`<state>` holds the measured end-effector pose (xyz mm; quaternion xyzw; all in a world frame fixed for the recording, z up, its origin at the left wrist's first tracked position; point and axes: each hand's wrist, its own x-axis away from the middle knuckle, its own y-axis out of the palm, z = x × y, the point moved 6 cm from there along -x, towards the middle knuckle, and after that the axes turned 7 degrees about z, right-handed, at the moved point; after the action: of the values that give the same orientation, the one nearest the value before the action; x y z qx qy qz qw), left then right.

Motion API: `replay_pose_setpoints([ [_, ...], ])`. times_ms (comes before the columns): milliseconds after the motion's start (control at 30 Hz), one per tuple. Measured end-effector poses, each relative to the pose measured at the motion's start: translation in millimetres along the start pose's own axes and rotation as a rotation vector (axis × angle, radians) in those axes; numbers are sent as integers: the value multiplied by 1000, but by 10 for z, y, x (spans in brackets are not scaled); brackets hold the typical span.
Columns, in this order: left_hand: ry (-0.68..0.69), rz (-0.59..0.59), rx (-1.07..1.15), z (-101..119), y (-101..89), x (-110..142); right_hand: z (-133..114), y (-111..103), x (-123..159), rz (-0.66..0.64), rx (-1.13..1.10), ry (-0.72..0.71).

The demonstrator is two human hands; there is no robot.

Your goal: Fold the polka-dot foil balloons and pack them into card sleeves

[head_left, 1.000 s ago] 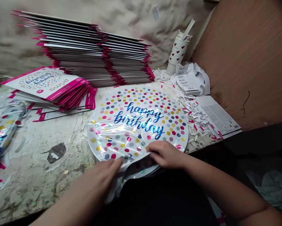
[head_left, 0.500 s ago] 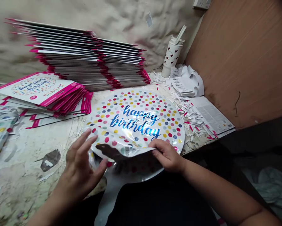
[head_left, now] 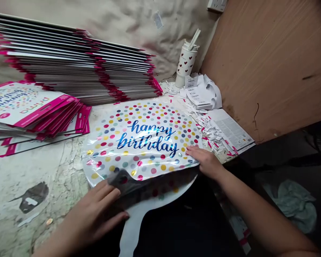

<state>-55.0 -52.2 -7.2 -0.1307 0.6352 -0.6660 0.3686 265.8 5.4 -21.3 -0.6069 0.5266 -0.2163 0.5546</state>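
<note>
The balloon (head_left: 147,153), a flat, round foil one with coloured dots and blue lettering, lies at the near edge of the desk (head_left: 18,171), its pale tail (head_left: 133,228) hanging over. It looks very light, thin and floppy, with a slick, shiny skin likely to slide and crease easily; a hard pull or a fingernail could tear it. The rim seems the best hold, taken with flat fingertips at two well-spaced places. The right hand (head_left: 208,162) has its fingers laid on the right rim, the thumb out of sight, so one cannot tell whether it pinches. The left hand (head_left: 96,203) is half curled at the near left edge, fingertips by the dark fold; whether they close on it cannot be told. Compared with the earlier frame, the left hand has dropped from a raised, spread pose, and the right hand has moved from the near edge out to the rim. The top layer, folded back then, now lies flatter, with a dark gap beneath its near edge.
</note>
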Motion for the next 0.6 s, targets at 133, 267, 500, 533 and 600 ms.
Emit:
replay_pose_setpoints([
  [133,-62,-3,38,-107,86,128,-319,-73,128,37,-180,-213],
  [267,-160,-32,39,-286,131,307,-576,-27,342,-16,-258,-356],
  [500,-252,38,97,-553,33,376,88,21,181,-96,-279,-39],
  [533,-250,27,117,-597,22,360,175,13,114,-136,-330,-17],
  [600,-360,73,98,-763,-55,300,355,-9,-78,-202,-429,79],
])
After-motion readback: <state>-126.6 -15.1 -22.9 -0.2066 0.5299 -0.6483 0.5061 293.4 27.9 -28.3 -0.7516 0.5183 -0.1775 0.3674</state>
